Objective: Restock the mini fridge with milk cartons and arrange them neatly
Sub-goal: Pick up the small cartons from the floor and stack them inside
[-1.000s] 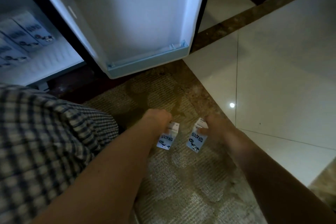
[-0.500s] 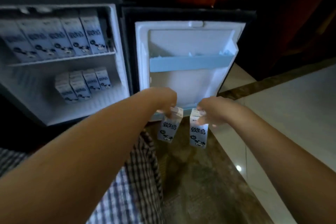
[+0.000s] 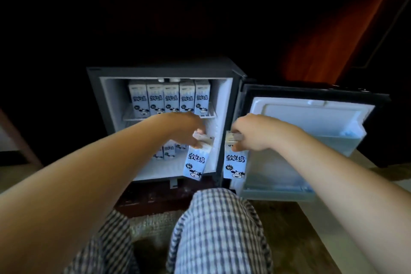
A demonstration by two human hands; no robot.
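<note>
The mini fridge (image 3: 225,104) stands open in front of me. My left hand (image 3: 189,129) grips the top of a blue-and-white milk carton (image 3: 195,161) at the right side of the lower compartment's opening. My right hand (image 3: 249,133) holds a second milk carton (image 3: 234,163) by its top, just outside the fridge's right wall, before the open door (image 3: 307,140). Several cartons (image 3: 169,100) stand in a row on the upper shelf. A few more cartons (image 3: 170,151) stand on the lower shelf, partly hidden by my left arm.
The door's inner shelves (image 3: 278,191) hold nothing that I can see. My knees in checked trousers (image 3: 213,229) are right below the fridge. A woven rug (image 3: 151,224) and pale floor tiles (image 3: 378,162) lie around; the room behind is dark.
Both hands lifted the two cartons from the rug up to the fridge opening. My view swung from the floor to face the fridge squarely.
</note>
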